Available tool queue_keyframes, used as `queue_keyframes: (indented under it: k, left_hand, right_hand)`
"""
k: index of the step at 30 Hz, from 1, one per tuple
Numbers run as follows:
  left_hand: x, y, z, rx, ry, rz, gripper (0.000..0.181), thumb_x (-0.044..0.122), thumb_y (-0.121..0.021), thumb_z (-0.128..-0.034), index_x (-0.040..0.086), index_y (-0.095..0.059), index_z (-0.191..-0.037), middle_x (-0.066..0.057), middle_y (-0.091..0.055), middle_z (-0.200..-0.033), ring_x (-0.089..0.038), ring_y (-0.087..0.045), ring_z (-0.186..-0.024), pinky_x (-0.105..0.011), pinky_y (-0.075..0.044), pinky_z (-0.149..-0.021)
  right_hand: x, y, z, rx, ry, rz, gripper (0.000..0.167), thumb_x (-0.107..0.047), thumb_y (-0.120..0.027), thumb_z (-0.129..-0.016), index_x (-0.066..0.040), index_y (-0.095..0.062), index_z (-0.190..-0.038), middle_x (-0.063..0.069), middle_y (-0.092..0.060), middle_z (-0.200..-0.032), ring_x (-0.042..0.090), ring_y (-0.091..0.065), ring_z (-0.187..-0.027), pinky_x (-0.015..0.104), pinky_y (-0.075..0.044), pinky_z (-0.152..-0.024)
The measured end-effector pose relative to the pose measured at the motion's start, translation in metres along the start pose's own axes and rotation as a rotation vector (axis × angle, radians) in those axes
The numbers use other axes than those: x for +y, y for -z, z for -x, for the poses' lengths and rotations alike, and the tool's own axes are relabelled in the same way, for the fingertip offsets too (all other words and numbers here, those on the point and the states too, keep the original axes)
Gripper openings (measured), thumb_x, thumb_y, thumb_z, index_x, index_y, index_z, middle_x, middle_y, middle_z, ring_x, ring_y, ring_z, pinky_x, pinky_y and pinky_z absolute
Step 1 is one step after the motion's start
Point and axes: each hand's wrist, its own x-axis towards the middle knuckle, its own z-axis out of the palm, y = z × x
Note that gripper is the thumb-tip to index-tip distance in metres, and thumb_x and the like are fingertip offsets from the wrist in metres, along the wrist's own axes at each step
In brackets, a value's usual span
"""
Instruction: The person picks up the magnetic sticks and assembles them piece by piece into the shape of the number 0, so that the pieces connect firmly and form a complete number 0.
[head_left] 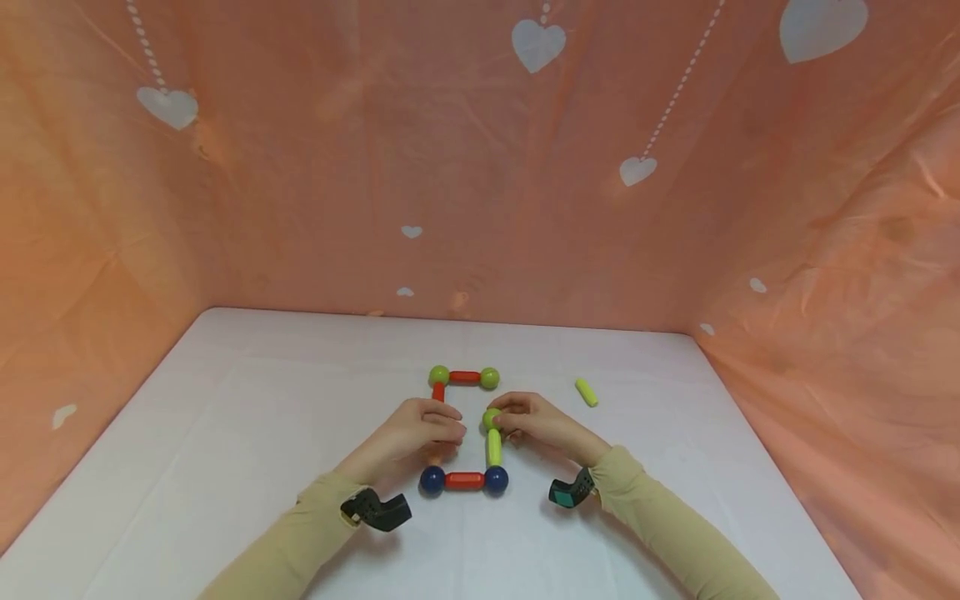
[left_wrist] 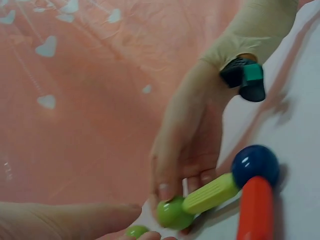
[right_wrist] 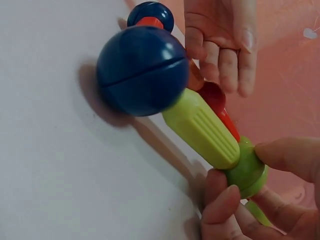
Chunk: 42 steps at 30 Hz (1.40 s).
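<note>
My right hand (head_left: 536,421) pinches a green ball (head_left: 491,418) between thumb and fingers. From that ball a yellow-green rod (head_left: 493,448) runs to a dark blue ball (head_left: 496,481) at the near right corner. A red rod (head_left: 464,481) joins it to a second blue ball (head_left: 432,481). My left hand (head_left: 420,429) hovers over the left side of this frame of rods, its fingers fairly straight and gripping nothing. Behind it the right wrist view shows a red ball (right_wrist: 214,95) and an orange rod (right_wrist: 195,77), partly hidden.
At the far end, two green balls (head_left: 439,376) are linked by a red rod (head_left: 465,377). A loose yellow-green rod (head_left: 587,392) lies right of my right hand. Orange cloth (head_left: 450,167) with white hearts stands around the white table (head_left: 262,400).
</note>
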Motion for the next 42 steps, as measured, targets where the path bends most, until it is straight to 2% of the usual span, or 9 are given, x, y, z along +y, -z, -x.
queue_keyframes:
  k: [4, 10, 13, 26, 29, 34, 37, 40, 42]
  left_hand:
    - [-0.001, 0.011, 0.000, 0.061, -0.019, -0.029, 0.037, 0.020, -0.071, -0.0879, -0.001, -0.060, -0.117, -0.013, -0.068, -0.100, -0.022, -0.064, -0.082, -0.034, -0.055, -0.080]
    - [-0.006, 0.022, -0.005, 0.206, -0.058, -0.068, 0.029, 0.015, -0.073, -0.0851, -0.001, -0.064, -0.108, -0.009, -0.070, -0.091, -0.019, -0.066, -0.080, -0.032, -0.057, -0.074]
    - [-0.009, 0.025, -0.009, 0.253, -0.046, -0.072, 0.030, 0.013, -0.075, -0.0832, -0.001, -0.063, -0.107, -0.009, -0.068, -0.089, -0.018, -0.065, -0.076, -0.030, -0.056, -0.071]
    - [-0.018, 0.027, -0.017, 0.276, -0.024, -0.063, 0.028, 0.007, -0.075, -0.0819, -0.003, -0.061, -0.104, -0.012, -0.066, -0.090, -0.019, -0.065, -0.076, -0.030, -0.058, -0.070]
    - [-0.018, 0.027, -0.018, 0.270, -0.027, -0.060, 0.028, 0.006, -0.075, -0.0821, -0.004, -0.061, -0.104, -0.013, -0.066, -0.090, -0.020, -0.066, -0.077, -0.031, -0.058, -0.071]
    - [-0.017, 0.028, -0.019, 0.267, -0.023, -0.072, 0.029, 0.008, -0.075, -0.0821, -0.003, -0.061, -0.104, -0.012, -0.066, -0.090, -0.019, -0.066, -0.077, -0.031, -0.058, -0.072]
    - [-0.017, 0.028, -0.020, 0.267, -0.027, -0.081, 0.029, 0.008, -0.075, -0.0820, -0.003, -0.061, -0.104, -0.012, -0.066, -0.090, -0.018, -0.066, -0.077, -0.031, -0.058, -0.071]
    - [-0.018, 0.028, -0.021, 0.261, -0.027, -0.078, 0.029, 0.008, -0.075, -0.0821, -0.003, -0.061, -0.104, -0.012, -0.066, -0.090, -0.019, -0.066, -0.078, -0.031, -0.058, -0.071]
    - [-0.018, 0.028, -0.021, 0.260, -0.027, -0.078, 0.028, 0.008, -0.076, -0.0821, -0.003, -0.061, -0.103, -0.012, -0.066, -0.090, -0.019, -0.066, -0.078, -0.031, -0.058, -0.071]
  right_hand:
    - [0.002, -0.001, 0.000, 0.015, -0.003, 0.019, 0.039, -0.019, -0.062, -0.093, 0.004, -0.056, -0.124, 0.008, -0.065, -0.105, 0.015, -0.059, -0.079, 0.023, -0.049, -0.066]
    - [0.004, -0.003, 0.001, 0.035, -0.002, 0.017, 0.035, -0.018, -0.063, -0.092, 0.003, -0.058, -0.120, 0.007, -0.064, -0.100, 0.017, -0.058, -0.079, 0.024, -0.047, -0.064]
    - [0.004, -0.005, 0.002, 0.052, -0.001, 0.016, 0.034, -0.018, -0.063, -0.092, 0.002, -0.059, -0.119, 0.006, -0.064, -0.099, 0.017, -0.058, -0.079, 0.024, -0.045, -0.065]
    - [0.002, -0.005, 0.004, 0.110, 0.055, 0.080, 0.034, -0.017, -0.064, -0.092, 0.004, -0.059, -0.119, 0.010, -0.065, -0.102, 0.018, -0.060, -0.078, 0.025, -0.049, -0.064]
    - [-0.005, 0.009, 0.008, 0.181, 0.065, 0.133, 0.035, -0.017, -0.063, -0.093, 0.004, -0.058, -0.121, 0.013, -0.064, -0.107, 0.021, -0.063, -0.082, 0.030, -0.053, -0.067]
    - [-0.015, 0.055, 0.017, 0.330, 0.064, 0.196, 0.039, -0.019, -0.062, -0.094, 0.004, -0.055, -0.125, 0.019, -0.062, -0.111, 0.031, -0.064, -0.091, 0.032, -0.052, -0.061]
    - [-0.014, 0.084, 0.022, 0.370, 0.022, 0.183, 0.041, -0.018, -0.060, -0.095, 0.005, -0.052, -0.128, 0.024, -0.061, -0.114, 0.036, -0.062, -0.096, 0.034, -0.052, -0.067]
    - [-0.008, 0.108, 0.028, 0.379, -0.034, 0.185, 0.042, -0.016, -0.058, -0.096, 0.008, -0.049, -0.130, 0.026, -0.061, -0.115, 0.034, -0.062, -0.097, 0.035, -0.052, -0.079]
    - [-0.003, 0.120, 0.031, 0.384, -0.069, 0.194, 0.043, -0.016, -0.057, -0.096, 0.009, -0.048, -0.130, 0.024, -0.062, -0.111, 0.028, -0.063, -0.092, 0.034, -0.052, -0.078]
